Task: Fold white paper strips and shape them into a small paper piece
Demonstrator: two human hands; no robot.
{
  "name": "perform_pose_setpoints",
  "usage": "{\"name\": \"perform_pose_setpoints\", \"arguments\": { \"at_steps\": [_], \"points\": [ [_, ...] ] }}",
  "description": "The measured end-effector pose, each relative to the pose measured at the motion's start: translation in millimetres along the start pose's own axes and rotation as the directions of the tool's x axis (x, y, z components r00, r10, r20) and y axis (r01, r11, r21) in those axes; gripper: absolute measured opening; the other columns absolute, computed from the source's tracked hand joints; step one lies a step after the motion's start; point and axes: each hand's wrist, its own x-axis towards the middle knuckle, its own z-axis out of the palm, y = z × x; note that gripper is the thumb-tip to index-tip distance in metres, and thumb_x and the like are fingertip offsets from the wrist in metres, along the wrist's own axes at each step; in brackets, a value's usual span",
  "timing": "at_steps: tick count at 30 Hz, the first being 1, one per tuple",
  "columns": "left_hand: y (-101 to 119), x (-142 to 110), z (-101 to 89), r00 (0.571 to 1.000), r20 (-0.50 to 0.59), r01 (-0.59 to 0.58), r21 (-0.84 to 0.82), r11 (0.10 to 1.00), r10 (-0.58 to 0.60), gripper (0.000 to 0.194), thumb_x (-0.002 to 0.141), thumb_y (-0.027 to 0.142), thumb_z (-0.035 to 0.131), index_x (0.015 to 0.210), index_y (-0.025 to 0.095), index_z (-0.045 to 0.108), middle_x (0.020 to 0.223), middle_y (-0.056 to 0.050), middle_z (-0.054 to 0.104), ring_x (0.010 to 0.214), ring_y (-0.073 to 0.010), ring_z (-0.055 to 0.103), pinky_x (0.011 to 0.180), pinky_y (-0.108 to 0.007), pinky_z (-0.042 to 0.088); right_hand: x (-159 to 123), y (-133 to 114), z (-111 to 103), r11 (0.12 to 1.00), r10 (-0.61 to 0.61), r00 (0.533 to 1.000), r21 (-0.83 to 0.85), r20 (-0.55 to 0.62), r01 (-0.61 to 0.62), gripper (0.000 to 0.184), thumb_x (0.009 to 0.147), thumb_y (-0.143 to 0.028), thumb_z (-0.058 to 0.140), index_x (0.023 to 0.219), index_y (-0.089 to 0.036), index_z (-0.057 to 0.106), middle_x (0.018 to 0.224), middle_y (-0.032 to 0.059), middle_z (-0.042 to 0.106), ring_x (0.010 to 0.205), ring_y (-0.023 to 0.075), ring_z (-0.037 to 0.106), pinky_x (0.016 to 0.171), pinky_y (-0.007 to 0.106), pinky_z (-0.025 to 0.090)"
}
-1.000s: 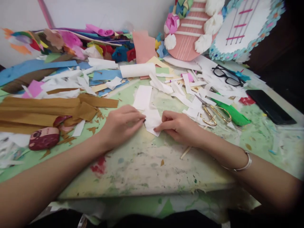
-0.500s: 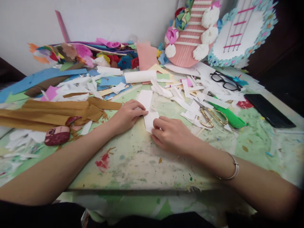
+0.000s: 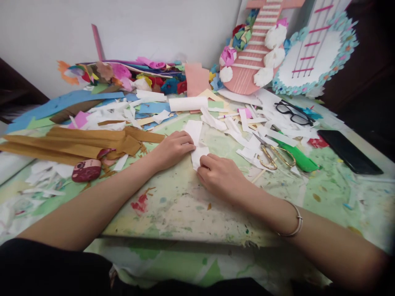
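A strip of white crepe-like paper (image 3: pixel 194 130) lies on the paint-stained table between my hands, creased near its lower end. Closed fingers of my left hand (image 3: pixel 176 149) press and pinch its left edge. My right hand (image 3: pixel 219 176), wearing a bracelet at the wrist, is closed on the strip's lower right end. Both sets of fingertips partly cover the paper. To the right of the hands lie scissors with gold handles (image 3: pixel 276 158), resting on white paper scraps (image 3: pixel 249 150).
Brown crepe paper (image 3: pixel 83 142) and a maroon case (image 3: pixel 87 170) lie left. A white roll (image 3: pixel 188 103) sits behind the strip. Glasses (image 3: pixel 294 113), a green pouch-like item (image 3: pixel 304 159) and a black phone (image 3: pixel 349 151) lie right. Decorated paper guitars (image 3: pixel 247 76) lean at the back.
The camera's view has shifted slightly, so the scene sits a little lower and to the right at the back. Both hands keep nearly the same hold on the paper strip.
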Motion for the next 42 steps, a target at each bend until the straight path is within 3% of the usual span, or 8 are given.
{"name": "perform_pose_setpoints", "arguments": {
  "at_steps": [13,17,23,26,29,32,37,42],
  "points": [
    [-4,0,-0.9,1.000,-0.004,-0.019,-0.077,0.997,0.019,0.027,0.096,0.022,0.042,0.095,0.019,0.069,0.097,-0.008,0.069,0.100,-0.0192,0.057,0.089,-0.037,0.044,2,-5,-3,0.999,-0.021,1.000,-0.034,-0.003,0.021,0.024,0.086,-0.006,0.045,0.068,-0.013,0.059,0.075,0.0076,0.055,0.070,0.0160,0.042,0.052,0.033,0.014],
    [-2,-1,-5.8,1.000,-0.010,0.018,-0.199,0.980,-0.021,0.024,0.091,0.018,0.045,0.097,0.019,0.068,0.099,-0.009,0.067,0.098,-0.0193,0.057,0.090,-0.038,0.046,3,2,0,0.989,0.078,0.997,0.129,-0.017,-0.075,0.025,0.086,-0.012,0.046,0.068,-0.013,0.062,0.077,0.0067,0.058,0.069,0.0140,0.045,0.053,0.030,0.020],
    [-1,-5,-9.5,0.999,0.007,0.045,-0.379,0.924,-0.046,0.036,0.079,0.035,0.066,0.109,0.016,0.066,0.116,-0.014,0.060,0.110,-0.0243,0.053,0.096,-0.042,0.044,7,35,-8,0.754,0.222,0.975,0.636,-0.014,-0.163,0.014,0.076,-0.013,0.058,0.070,-0.015,0.071,0.072,0.0014,0.060,0.059,0.0080,0.049,0.057,0.023,0.036],
    [0,-3,-1.1,0.987,-0.071,0.108,-0.374,0.921,-0.144,0.022,0.084,0.029,0.061,0.101,0.019,0.070,0.104,-0.010,0.066,0.098,-0.0198,0.059,0.087,-0.036,0.048,7,52,-13,0.633,0.250,0.968,0.753,0.018,-0.178,0.011,0.074,-0.015,0.062,0.070,-0.016,0.072,0.068,0.0002,0.060,0.058,0.0086,0.050,0.057,0.023,0.039],
    [2,-2,4.5,0.979,-0.144,0.086,-0.353,0.932,-0.145,0.017,0.087,0.020,0.055,0.089,0.019,0.072,0.092,-0.008,0.070,0.088,-0.0169,0.061,0.080,-0.032,0.049,5,63,-14,0.590,0.277,0.960,0.784,0.026,-0.192,0.010,0.075,-0.017,0.064,0.072,-0.017,0.073,0.070,0.0009,0.061,0.061,0.0103,0.054,0.061,0.025,0.042],
    [5,-2,2.6,0.964,-0.237,0.065,-0.232,0.970,-0.122,0.016,0.086,0.018,0.055,0.084,0.016,0.071,0.084,-0.007,0.070,0.083,-0.0177,0.061,0.077,-0.032,0.048,2,66,-14,0.635,0.279,0.960,0.755,-0.030,-0.161,0.011,0.078,-0.027,0.067,0.080,-0.018,0.073,0.077,0.0027,0.062,0.068,0.0126,0.056,0.066,0.028,0.045],
    [15,-4,-7.3,0.953,-0.301,0.071,0.074,0.995,-0.045,0.012,0.083,0.017,0.057,0.081,0.017,0.069,0.070,-0.003,0.067,0.071,-0.0178,0.056,0.069,-0.032,0.044,0,58,-10,0.869,0.130,0.977,0.494,-0.171,-0.029,0.060,0.067,-0.045,0.078,0.118,-0.019,0.060,0.107,0.0109,0.054,0.100,0.0244,0.052,0.088,0.041,0.044],
    [32,-2,-13.8,0.949,-0.311,0.116,0.194,0.974,-0.051,0.014,0.082,0.016,0.054,0.072,0.016,0.064,0.063,-0.004,0.061,0.069,-0.0191,0.053,0.065,-0.033,0.041,1,43,-2,0.956,0.102,0.977,0.290,-0.188,-0.044,0.060,0.072,-0.038,0.071,0.124,-0.020,0.045,0.119,0.0143,0.048,0.112,0.0304,0.045,0.090,0.046,0.038]
  ]
}}
